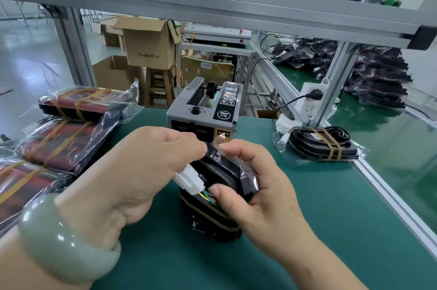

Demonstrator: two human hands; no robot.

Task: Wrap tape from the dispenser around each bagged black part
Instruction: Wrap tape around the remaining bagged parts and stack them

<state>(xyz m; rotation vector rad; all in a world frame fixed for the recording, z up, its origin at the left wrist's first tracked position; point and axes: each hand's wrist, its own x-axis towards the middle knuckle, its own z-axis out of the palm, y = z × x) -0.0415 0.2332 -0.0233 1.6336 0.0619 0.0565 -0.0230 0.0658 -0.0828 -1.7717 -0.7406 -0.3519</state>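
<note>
Green bench mat (314, 230), left hand (139, 171) pinching the bagged black part (221, 171), right hand (267, 197) grip curled round it

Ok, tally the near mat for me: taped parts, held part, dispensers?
Taped parts: 4 (3 left, 1 right)
Held part, in left hand and right hand: 1
Dispenser: 1
Total: 6

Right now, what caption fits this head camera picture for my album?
Left hand and right hand grip a bagged black part in front of the tape dispenser on a green mat.
</note>
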